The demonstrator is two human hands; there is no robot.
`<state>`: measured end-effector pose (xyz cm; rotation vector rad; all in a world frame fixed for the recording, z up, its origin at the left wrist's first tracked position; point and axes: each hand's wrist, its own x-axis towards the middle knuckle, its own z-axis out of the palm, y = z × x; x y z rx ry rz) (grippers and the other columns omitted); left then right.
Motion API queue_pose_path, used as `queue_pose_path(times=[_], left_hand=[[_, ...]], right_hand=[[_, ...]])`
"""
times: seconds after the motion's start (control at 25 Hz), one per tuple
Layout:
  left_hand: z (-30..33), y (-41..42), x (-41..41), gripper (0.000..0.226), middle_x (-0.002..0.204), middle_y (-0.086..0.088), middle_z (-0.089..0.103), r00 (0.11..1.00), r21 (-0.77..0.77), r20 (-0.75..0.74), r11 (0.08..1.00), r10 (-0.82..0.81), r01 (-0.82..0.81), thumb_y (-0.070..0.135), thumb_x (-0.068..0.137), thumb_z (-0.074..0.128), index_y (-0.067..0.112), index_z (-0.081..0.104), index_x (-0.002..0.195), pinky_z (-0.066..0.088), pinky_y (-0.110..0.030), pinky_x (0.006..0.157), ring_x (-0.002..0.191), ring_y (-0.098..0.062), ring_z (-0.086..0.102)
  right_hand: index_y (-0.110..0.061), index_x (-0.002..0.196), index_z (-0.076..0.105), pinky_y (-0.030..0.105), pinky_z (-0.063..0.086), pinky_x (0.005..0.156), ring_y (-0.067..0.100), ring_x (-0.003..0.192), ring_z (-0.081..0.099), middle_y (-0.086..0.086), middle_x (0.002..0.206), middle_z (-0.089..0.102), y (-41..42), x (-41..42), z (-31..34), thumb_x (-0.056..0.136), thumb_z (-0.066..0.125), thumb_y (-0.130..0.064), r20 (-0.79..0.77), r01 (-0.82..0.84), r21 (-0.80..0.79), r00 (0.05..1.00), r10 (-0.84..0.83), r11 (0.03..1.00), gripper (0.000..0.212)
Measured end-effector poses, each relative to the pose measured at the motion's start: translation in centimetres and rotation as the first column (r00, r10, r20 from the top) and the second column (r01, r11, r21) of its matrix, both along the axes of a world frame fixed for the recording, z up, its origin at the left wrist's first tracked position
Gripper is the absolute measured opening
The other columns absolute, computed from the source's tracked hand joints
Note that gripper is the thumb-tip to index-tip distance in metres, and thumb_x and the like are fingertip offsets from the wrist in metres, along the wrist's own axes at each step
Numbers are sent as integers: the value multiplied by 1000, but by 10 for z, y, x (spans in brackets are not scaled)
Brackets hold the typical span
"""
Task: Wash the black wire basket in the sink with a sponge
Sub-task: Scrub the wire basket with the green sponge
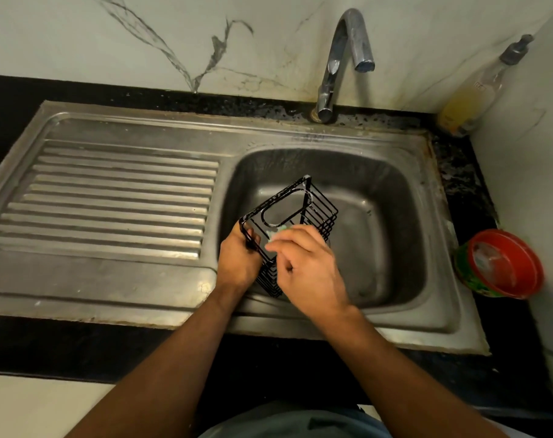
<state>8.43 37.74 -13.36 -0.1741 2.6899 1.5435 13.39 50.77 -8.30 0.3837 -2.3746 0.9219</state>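
Our left hand [237, 263] curls round the near-left edge of the black wire basket [289, 229], holding it tilted over the basin of the sink [395, 248], and just right of that grip our right hand [306, 267] pinches the sponge [276, 233] — pale, mostly hidden under the fingers — against the wire. We judge the scrubbing step is in hand, with suds on the upper frame. Next we should work the sponge outward from the grip along the far wires — the tap [344, 58] shows no water running.

Bare forearms, no sleeves visible, possibly a grey-blue garment [300, 422] at the waist
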Motion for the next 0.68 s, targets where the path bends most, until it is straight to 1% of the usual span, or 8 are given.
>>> queue_pose_path(times=[0.08,0.16,0.24,0.32,0.44,0.56,0.6,0.68], left_hand=[[0,0,0,38,68,16,54,1000,4,15,1000,-6,6,-11,82,50,27,46,76,37,-7,62,61,9,53],[-4,0,-1,39,67,14,53,999,16,42,1000,-14,13,-11,80,49,27,46,74,39,-13,67,61,2,50],[-8,1,-1,39,68,12,53,998,6,57,1000,-30,30,-11,78,49,28,45,74,40,-20,70,62,-4,48],[-9,1,0,39,69,11,54,998,8,56,1000,-30,30,-11,79,49,28,45,74,40,-21,69,63,-6,48],[-3,-1,2,38,68,9,55,999,13,25,1000,-28,28,-10,81,51,27,46,75,38,-15,62,60,0,50],[-2,0,5,37,68,12,54,999,36,12,998,-46,45,-8,82,55,28,47,75,39,-12,64,60,3,52],[-2,0,5,34,68,13,54,998,39,32,998,-47,45,-5,81,55,28,46,76,40,-12,67,61,2,52],[-5,0,3,31,69,13,52,998,41,54,999,-37,35,-3,78,53,27,45,77,40,-17,71,63,-3,48]], right_hand=[[-3,103,76,29,56,81,23,86,64,7,96,65,17,1,1,80,57,11,10,48,30,999,-48,998,34],[-5,109,76,30,58,78,23,86,64,8,98,62,32,-9,2,82,56,6,38,143,47,989,-145,989,36],[-9,101,79,34,59,77,24,89,66,9,101,66,38,-20,1,88,56,-3,43,164,82,985,-167,983,27],[-13,97,80,38,58,79,23,92,66,3,103,71,37,-20,0,88,58,-7,18,154,149,987,-158,977,24],[-16,100,79,38,56,83,23,91,66,-2,104,74,18,-2,-1,82,66,0,-1,54,238,998,-55,970,27],[-11,98,77,35,57,85,24,92,67,1,104,72,20,4,2,79,61,9,36,-64,230,998,57,971,32],[-11,97,77,34,58,83,23,91,67,2,103,72,30,-1,3,78,57,10,36,-45,223,999,38,974,34],[-9,93,77,35,58,80,23,89,67,4,98,72,54,-14,4,77,53,10,46,82,189,995,-93,978,35]])
